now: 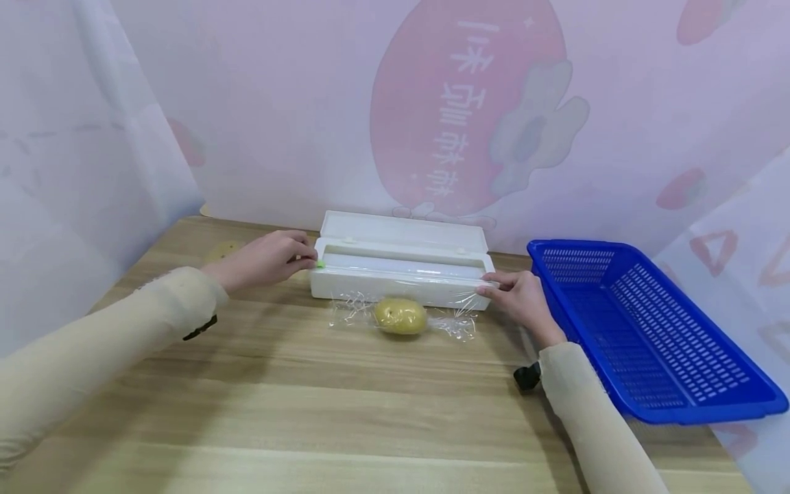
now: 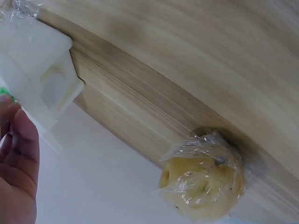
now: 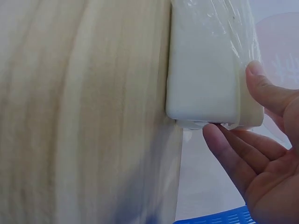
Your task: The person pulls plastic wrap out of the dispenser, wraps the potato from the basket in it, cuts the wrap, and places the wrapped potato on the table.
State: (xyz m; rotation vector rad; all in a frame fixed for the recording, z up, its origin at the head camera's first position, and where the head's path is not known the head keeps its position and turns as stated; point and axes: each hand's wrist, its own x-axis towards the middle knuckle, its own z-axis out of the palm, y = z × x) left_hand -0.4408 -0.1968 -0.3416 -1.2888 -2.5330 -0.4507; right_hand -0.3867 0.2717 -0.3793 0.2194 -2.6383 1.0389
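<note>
A white cling film dispenser (image 1: 401, 291) lies lengthwise with its lid (image 1: 404, 232) raised. Film runs from it over the front edge to a yellow potato (image 1: 401, 316), which lies in crinkled wrap just before the box. At the dispenser's left end, my left hand (image 1: 267, 259) pinches the small green slide cutter (image 1: 320, 264), partly hidden by the fingertips. Gripping the opposite end is my right hand (image 1: 521, 302); in the right wrist view its thumb (image 3: 261, 86) lies on the film-covered edge and the other fingers touch the end face.
A blue plastic basket (image 1: 654, 412) stands at the right of the wooden table (image 1: 296, 418). Behind my left hand sits another potato (image 2: 203, 189) wrapped in film. A printed cloth (image 1: 278, 103) hangs close behind the dispenser.
</note>
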